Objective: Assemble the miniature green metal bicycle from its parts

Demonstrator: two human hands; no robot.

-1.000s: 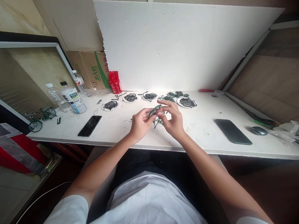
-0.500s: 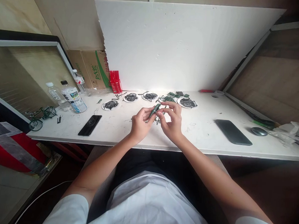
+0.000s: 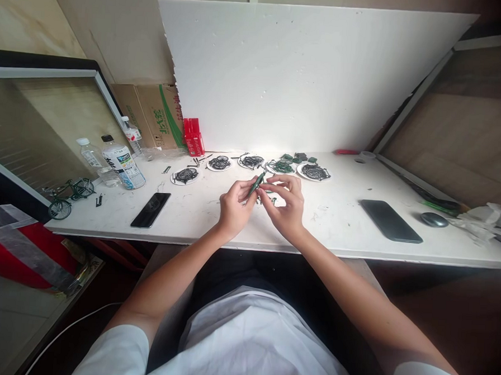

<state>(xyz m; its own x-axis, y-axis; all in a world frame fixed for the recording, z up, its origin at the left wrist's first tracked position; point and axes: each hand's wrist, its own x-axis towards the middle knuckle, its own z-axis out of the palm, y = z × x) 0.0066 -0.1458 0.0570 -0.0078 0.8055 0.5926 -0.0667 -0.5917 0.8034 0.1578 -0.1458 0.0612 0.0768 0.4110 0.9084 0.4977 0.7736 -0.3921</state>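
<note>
Over the front middle of the white table, my left hand (image 3: 236,208) grips a small green part (image 3: 257,183) between thumb and fingers. My right hand (image 3: 286,205) is pinched against the lower right side of that part, its thumb and index fingertip together; whether it holds a small piece of its own is too small to tell. Small green pieces lie on the table just behind and below the hands. Beyond them stands a white plate of green parts (image 3: 282,167), with a plate of dark parts (image 3: 314,172) to its right.
More plates of dark parts (image 3: 185,176) lie left of centre. Bottles (image 3: 125,167), a phone (image 3: 151,209) and a small green bicycle model (image 3: 71,192) are at the left. A dark flat case (image 3: 390,221) and a mouse (image 3: 434,220) are at the right. A white board (image 3: 306,78) stands behind.
The green part has tilted more upright in my left hand. My right fingers have drawn lower and closer together, uncovering the plate of green parts behind.
</note>
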